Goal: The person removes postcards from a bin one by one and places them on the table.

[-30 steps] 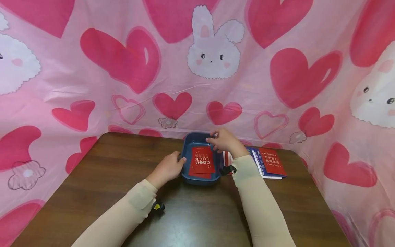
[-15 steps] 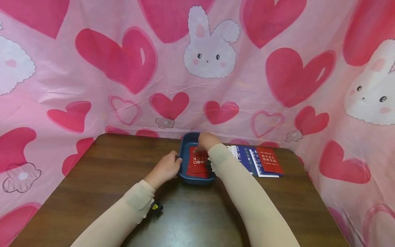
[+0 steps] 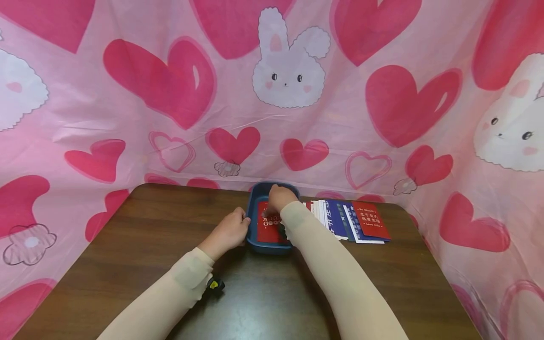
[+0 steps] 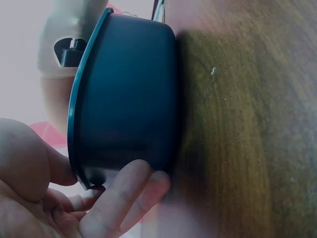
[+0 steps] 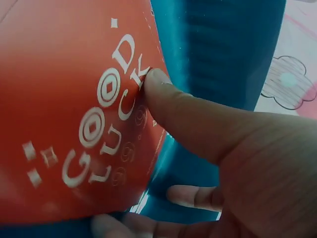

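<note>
Your right hand point(image 3: 278, 197) is pinching the red card point(image 5: 74, 114) inside the tray point(image 3: 255, 193); your left hand point(image 3: 231, 230) is gripping the tray's left rim.

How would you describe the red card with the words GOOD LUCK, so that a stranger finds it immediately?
On the brown wooden table, find the dark blue tray near the far edge, gripped by the left hand. The red GOOD LUCK card lies inside it, pinched by the right hand. The other cards lie fanned on the table, right of the tray.
</note>
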Available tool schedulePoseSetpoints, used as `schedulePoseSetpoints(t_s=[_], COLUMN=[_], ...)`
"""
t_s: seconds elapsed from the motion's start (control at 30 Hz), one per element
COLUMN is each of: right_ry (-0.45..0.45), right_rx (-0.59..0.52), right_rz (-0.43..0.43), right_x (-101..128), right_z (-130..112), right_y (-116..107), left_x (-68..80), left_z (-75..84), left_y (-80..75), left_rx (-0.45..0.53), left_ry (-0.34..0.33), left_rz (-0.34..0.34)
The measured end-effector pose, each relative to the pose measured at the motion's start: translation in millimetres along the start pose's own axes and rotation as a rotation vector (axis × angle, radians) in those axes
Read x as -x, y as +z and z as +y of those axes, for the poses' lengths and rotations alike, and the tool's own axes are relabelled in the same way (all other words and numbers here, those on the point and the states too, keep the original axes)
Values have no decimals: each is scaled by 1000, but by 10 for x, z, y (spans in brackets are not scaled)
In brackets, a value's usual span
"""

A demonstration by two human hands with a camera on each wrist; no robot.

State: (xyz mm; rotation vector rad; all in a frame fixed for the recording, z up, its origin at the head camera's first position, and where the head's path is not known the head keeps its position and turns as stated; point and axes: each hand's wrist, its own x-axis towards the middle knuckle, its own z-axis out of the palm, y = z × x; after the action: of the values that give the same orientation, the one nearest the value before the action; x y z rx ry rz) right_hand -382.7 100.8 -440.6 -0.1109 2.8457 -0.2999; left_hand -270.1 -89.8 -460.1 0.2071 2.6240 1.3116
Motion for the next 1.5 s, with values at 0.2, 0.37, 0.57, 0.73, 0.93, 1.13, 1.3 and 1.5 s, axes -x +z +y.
schedulePoseSetpoints(t_s=[0.2,0.37,0.57,0.73,0.93,1.13,1.3,1.5], right_ry=[-34,-54,-128,-115,-112,-101,-45,5], right_rx=[-19,-22,-156,-312,-494,-673,-693,-692], right_rz=[48,117,185,186,184,225,287,344], right_x=[-36,14,-111,256,418,558,659,764], right_z=[42,91,307,286,527,921,1262,1558], right_y=[4,-71,-119,-339,-470,-593,-667,-774], left_x=[-13,-30,-37,-31,-19,1,16,16], left_z=[-19,-22,-13,-4,10,32,30,15], left_y=[1,-4,0,7,25,24,15,-22], left_rx=[-3,-2,8,3,-1,7,12,34], left_ry=[5,2,6,6,-7,-3,-12,-23], left_rz=[-2,-2,1,10,0,-6,-16,-14])
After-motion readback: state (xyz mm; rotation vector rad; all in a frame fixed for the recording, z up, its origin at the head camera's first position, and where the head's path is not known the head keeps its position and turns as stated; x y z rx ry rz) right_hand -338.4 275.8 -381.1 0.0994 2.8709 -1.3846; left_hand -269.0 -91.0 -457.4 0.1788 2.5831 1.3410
